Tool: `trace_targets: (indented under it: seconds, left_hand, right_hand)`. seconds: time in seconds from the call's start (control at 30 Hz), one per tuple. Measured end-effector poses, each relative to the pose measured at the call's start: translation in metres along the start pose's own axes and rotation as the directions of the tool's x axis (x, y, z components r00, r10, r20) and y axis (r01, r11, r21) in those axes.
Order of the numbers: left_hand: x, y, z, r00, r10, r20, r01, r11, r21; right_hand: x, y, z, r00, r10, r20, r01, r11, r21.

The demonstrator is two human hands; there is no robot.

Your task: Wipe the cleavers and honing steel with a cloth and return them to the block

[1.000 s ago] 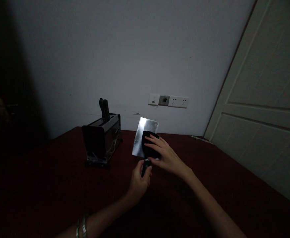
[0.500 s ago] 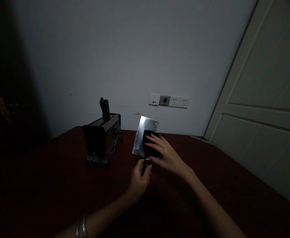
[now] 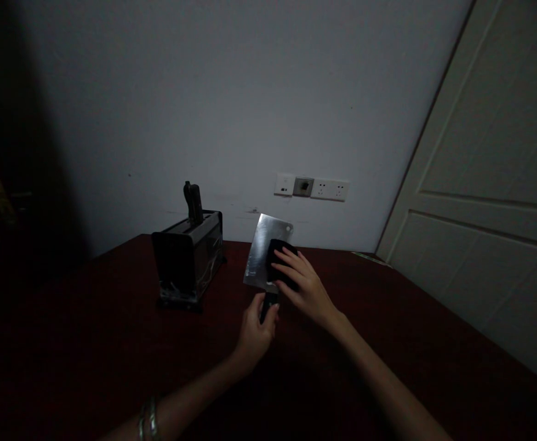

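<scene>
Dark tabletop [image 3: 360,278] — left hand [image 3: 255,327] grips cleaver [image 3: 258,260], right hand [image 3: 308,288] splayed.

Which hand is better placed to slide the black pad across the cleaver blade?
Right, most likely: the right hand lies spread on the black pad over the cleaver blade, while the left hand grips the handle.
</scene>
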State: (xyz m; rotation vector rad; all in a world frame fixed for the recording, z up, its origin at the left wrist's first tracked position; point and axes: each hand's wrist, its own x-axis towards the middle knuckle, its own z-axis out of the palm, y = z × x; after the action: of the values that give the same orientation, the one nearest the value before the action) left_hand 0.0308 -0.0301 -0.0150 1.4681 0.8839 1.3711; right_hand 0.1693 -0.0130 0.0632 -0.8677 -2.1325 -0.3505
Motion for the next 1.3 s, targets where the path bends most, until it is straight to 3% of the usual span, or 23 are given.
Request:
trace_targets:
  seconds: [0.1, 0.27, 0.37, 0.47, 0.53, 0.67, 0.9, 1.0, 1.1, 1.2, 1.3]
  left_hand:
    - [0.002, -0.001, -0.002, 1.0, 0.004, 0.002, -0.004, 1.0, -0.004]
    - [0.005, -0.004, -0.005, 1.0, -0.005, 0.002, 0.005, 1.0, -0.004]
    - [0.006, -0.003, -0.006, 1.0, -0.004, 0.007, 0.004, 1.0, -0.008]
    - [0.006, -0.001, -0.007, 1.0, -0.017, 0.015, 0.017, 1.0, -0.025]
    - [0.007, -0.001, -0.007, 0.999, -0.023, 0.023, 0.024, 0.999, -0.036]
    - [0.007, -0.001, -0.008, 0.999, -0.024, 0.046, 0.026, 0.999, -0.046]
    - [0.009, 0.005, -0.011, 0.992, -0.017, 0.122, 0.023, 0.998, -0.053]
    - [0.012, 0.012, -0.014, 0.982, -0.064, 0.179, 0.081, 0.993, -0.089]
    - [0.018, 0.021, -0.017, 0.96, -0.118, 0.252, 0.157, 0.978, -0.14]
    - [0.026, 0.032, -0.016, 0.937, -0.14, 0.318, 0.213, 0.955, -0.206]
    - [0.032, 0.047, -0.01, 0.918, -0.162, 0.363, 0.271, 0.924, -0.272]
  right_hand:
    - [-0.003, 0.014, -0.004, 0.972, 0.171, -0.158, -0.148, 0.978, 0.149]
    - [-0.013, 0.051, -0.011, 0.76, 0.57, -0.312, -0.474, 0.815, 0.332]
    - [-0.025, 0.076, -0.01, 0.717, 0.629, -0.301, -0.551, 0.776, 0.307]
    - [-0.04, 0.096, -0.002, 0.757, 0.617, -0.216, -0.599, 0.787, 0.146]
    - [-0.051, 0.105, 0.008, 0.777, 0.626, -0.063, -0.627, 0.779, 0.01]
    - [-0.068, 0.108, 0.024, 0.758, 0.621, 0.198, -0.613, 0.783, -0.11]
    - [-0.068, 0.089, 0.03, 0.707, 0.589, 0.391, -0.588, 0.797, -0.136]
    - [-0.058, 0.078, 0.025, 0.738, 0.566, 0.367, -0.573, 0.813, -0.102]
    - [-0.046, 0.06, 0.013, 0.828, 0.509, 0.234, -0.521, 0.853, -0.012]
    - [-0.036, 0.031, -0.003, 0.919, 0.389, 0.065, -0.393, 0.916, 0.076]
    - [-0.031, -0.001, -0.021, 0.97, 0.241, -0.034, -0.236, 0.965, 0.114]
